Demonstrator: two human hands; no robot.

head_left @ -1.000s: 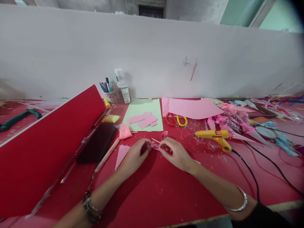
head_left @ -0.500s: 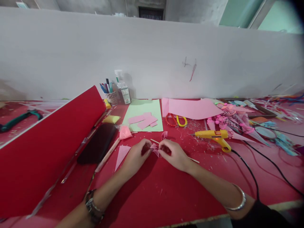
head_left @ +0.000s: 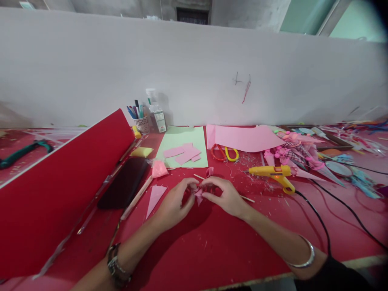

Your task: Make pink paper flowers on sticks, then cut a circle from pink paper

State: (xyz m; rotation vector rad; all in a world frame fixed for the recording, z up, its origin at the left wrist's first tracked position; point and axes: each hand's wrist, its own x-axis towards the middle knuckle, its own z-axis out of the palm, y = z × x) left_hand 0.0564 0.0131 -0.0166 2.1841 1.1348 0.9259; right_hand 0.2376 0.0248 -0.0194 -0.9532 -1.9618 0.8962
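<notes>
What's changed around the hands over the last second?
Both hands drew slightly back toward the person. The left hand and right hand keep their pinch on the small pink paper piece, which now hangs lower between them. More of the thin wooden stick shows behind the right hand. The glue gun, scissors and green sheet stayed put.

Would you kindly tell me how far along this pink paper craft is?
Done: decorated pink cones lie piled at the right. In hand: left hand and right hand pinch a small pink paper piece together. Remaining: pink rectangles on the green sheet and a flat pink triangle lie untouched.
</notes>
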